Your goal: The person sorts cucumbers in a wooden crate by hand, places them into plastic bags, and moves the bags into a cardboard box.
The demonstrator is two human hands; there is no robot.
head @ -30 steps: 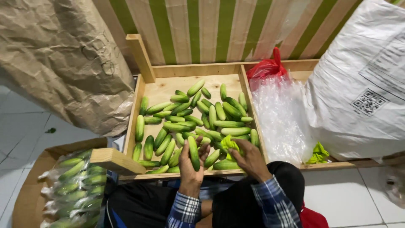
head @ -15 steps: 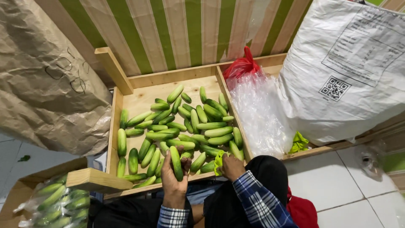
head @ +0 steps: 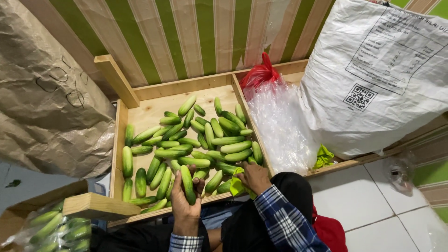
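Observation:
A shallow wooden crate (head: 154, 105) holds several green cucumbers (head: 196, 142) spread over its floor. My left hand (head: 184, 200) is at the crate's near edge, closed around one cucumber (head: 187, 183) that stands nearly upright in my palm. My right hand (head: 254, 177) rests at the crate's near right corner, fingers pressing a yellow-green cloth (head: 237, 184) beside the cucumbers. Both forearms wear blue plaid sleeves.
A crumpled brown paper sack (head: 44, 93) stands at the left. A clear plastic bag with a red knotted top (head: 275, 121) and a big white woven sack (head: 378, 74) fill the neighbouring compartment. Bagged cucumbers (head: 56, 228) lie in a crate at the lower left. White tiled floor at the right.
The view has shifted so the crate sits further left and lower. My left hand keeps hold of the cucumber; my right hand has stayed at the near right corner.

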